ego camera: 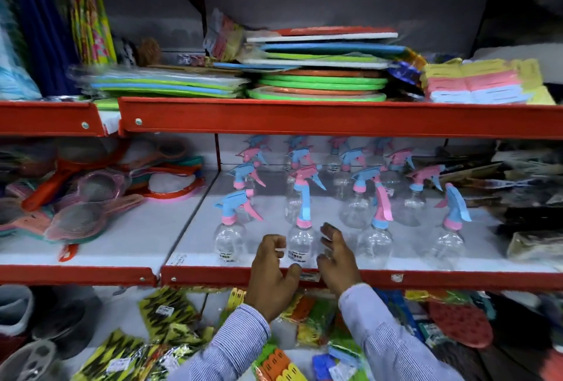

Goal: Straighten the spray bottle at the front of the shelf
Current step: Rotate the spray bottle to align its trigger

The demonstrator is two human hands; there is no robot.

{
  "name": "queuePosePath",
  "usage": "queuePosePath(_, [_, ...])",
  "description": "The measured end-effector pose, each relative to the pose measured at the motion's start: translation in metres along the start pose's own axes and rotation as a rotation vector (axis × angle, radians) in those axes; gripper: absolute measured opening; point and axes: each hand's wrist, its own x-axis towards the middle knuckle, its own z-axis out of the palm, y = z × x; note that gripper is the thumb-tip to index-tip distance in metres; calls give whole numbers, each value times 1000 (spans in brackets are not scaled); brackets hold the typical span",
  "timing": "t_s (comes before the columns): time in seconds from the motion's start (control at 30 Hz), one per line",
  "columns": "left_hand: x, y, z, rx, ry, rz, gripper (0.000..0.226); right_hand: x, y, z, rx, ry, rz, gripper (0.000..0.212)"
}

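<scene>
White shop shelf [195, 239]: both hands' grips, left [272, 268] and right [336, 259], spread beside the clear blue-topped spray bottle [300, 239], apparently upright; straightening looks nearly done.

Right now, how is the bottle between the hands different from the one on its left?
The bottle between the hands has a blue sprayer with a pink collar and trigger, and the nozzle faces away. The bottle on its left wears the same colours, yet its nozzle points left. The left hand and right hand flank only the first; nobody is near the second. Both are clear, round, with a sticker.

Even light, blurred, warped edges
</scene>
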Motion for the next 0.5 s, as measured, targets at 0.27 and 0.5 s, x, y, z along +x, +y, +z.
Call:
queuePosePath(0.27, [-6,18,25,133,57,-85,45,16,0,-11,13,-247,11,70])
queuePosePath(0.5, [7,20,24,133,29,-84,53,-3,1,-17,59,-158,-2,53])
